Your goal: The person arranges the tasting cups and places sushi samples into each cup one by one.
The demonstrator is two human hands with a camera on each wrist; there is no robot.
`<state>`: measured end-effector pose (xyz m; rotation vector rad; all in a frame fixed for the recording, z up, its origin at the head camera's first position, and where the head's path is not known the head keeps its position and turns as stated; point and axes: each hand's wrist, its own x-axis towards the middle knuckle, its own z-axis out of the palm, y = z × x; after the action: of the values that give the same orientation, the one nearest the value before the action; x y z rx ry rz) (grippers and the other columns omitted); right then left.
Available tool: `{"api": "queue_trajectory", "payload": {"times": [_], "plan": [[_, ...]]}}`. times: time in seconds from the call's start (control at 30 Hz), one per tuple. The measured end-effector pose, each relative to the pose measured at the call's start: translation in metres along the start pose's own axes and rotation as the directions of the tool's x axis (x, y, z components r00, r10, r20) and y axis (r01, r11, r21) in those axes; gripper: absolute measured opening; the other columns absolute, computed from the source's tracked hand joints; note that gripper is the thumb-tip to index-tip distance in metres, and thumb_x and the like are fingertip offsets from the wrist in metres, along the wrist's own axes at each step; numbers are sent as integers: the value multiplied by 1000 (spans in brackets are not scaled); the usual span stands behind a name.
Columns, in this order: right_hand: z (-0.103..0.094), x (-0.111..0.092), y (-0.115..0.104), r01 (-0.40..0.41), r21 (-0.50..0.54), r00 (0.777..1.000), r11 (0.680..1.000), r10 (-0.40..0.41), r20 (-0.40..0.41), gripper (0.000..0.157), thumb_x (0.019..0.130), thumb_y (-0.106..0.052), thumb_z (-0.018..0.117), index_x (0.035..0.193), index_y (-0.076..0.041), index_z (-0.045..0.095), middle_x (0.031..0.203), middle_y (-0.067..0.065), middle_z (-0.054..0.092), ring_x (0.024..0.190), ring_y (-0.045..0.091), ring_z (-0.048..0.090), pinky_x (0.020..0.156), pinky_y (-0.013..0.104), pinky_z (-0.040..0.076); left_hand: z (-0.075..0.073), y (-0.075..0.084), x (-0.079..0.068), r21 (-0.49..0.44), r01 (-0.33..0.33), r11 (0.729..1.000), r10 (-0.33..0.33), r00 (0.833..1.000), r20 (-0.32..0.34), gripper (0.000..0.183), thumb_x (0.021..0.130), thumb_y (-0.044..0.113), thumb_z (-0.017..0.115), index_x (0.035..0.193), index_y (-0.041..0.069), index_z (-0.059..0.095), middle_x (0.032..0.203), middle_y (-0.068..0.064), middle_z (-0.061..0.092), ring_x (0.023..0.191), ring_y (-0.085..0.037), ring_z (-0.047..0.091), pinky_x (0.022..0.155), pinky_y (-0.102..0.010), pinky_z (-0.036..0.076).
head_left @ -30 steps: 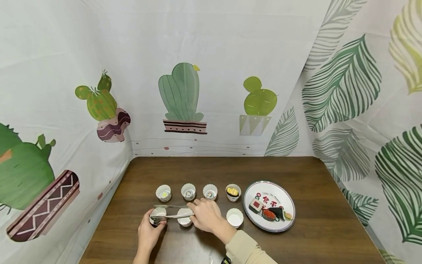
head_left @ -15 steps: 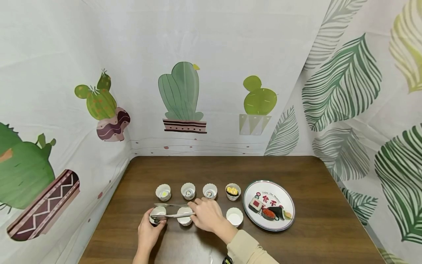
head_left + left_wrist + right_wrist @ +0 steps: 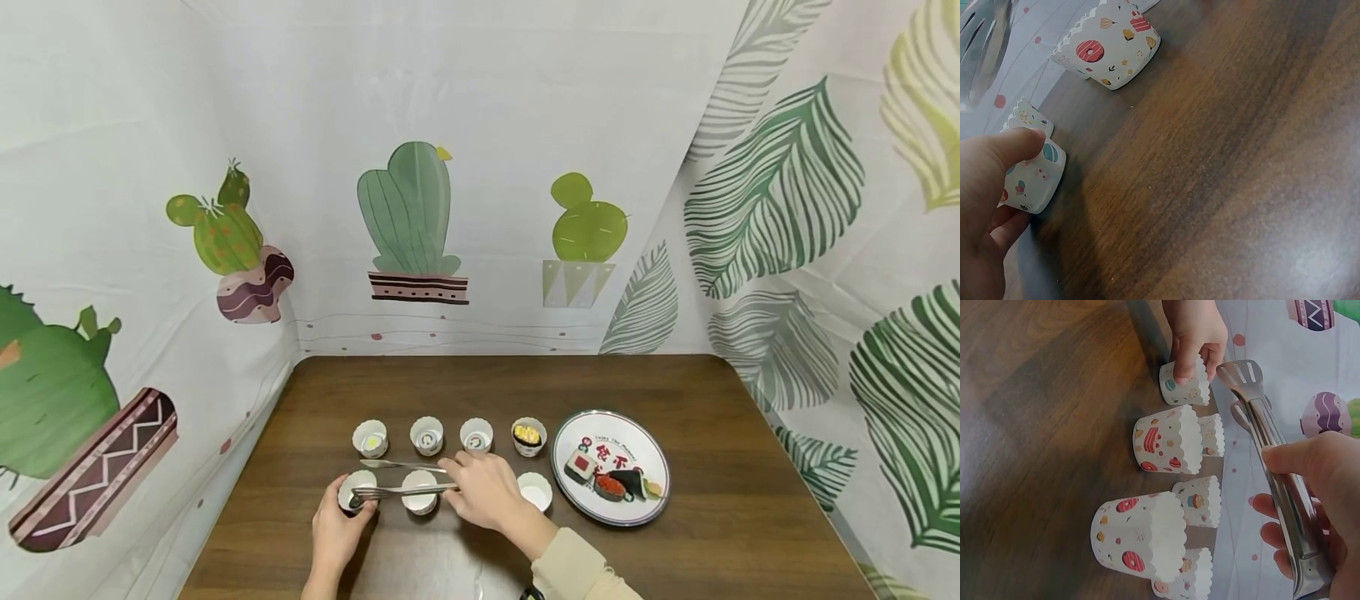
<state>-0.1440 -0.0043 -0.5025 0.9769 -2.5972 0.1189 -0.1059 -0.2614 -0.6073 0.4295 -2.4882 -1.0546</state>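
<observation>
My left hand [image 3: 336, 529] grips a printed paper cup [image 3: 1035, 178] with a scalloped rim at the front left of the table, thumb on its near side. In my right hand [image 3: 487, 493] I hold metal tongs [image 3: 1275, 481] with slotted ends, thumb on one arm and fingers under the other. They point left, and in the head view their ends are over the gripped cup and just behind it. A dark bit shows at that cup's near side; I cannot tell what it is. Another paper cup [image 3: 418, 502] stands below the tongs' arms.
Behind is a row of paper cups, one with a yellow-green piece [image 3: 372, 442], one with a yellow-topped toy sushi [image 3: 527, 436]. Right of my right hand stands a white cup [image 3: 536, 492]. A round plate [image 3: 615, 518] on the right bears several toy sushi pieces.
My right hand has moved slightly right with the tongs, drawing their ends a little to the right over the cup. The left hand keeps its hold on the cup.
</observation>
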Motion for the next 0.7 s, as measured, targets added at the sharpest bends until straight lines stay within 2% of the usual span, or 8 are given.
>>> {"api": "queue_trajectory", "payload": {"times": [0.2,0.43,0.7], "plan": [[-3,-8,9,-9,35,999,999,11,-50,38,72,-39,69,106,-24,65,85,-9,62,76,11,61,54,26,46,-2,1,-1,-4,-2,1000,2,1000,-7,63,64,12,80,120,-1,53,112,-25,60,103,-43,56,83,-53,42],[-4,-20,27,-26,69,994,997,33,-107,38,70,-35,71,105,-21,66,91,-7,66,73,14,60,54,27,45,0,2,-2,-3,-1,1000,1,1000,-17,63,63,9,80,119,-1,54,111,-25,60,101,-42,57,82,-52,42],[-8,-35,45,-74,82,989,994,84,-120,40,70,-35,70,106,-19,66,81,-6,63,71,13,60,54,29,47,0,3,-2,-1,2,1000,-2,1000,-11,63,64,11,79,120,-1,53,111,-26,60,101,-43,56,82,-53,42]]}}
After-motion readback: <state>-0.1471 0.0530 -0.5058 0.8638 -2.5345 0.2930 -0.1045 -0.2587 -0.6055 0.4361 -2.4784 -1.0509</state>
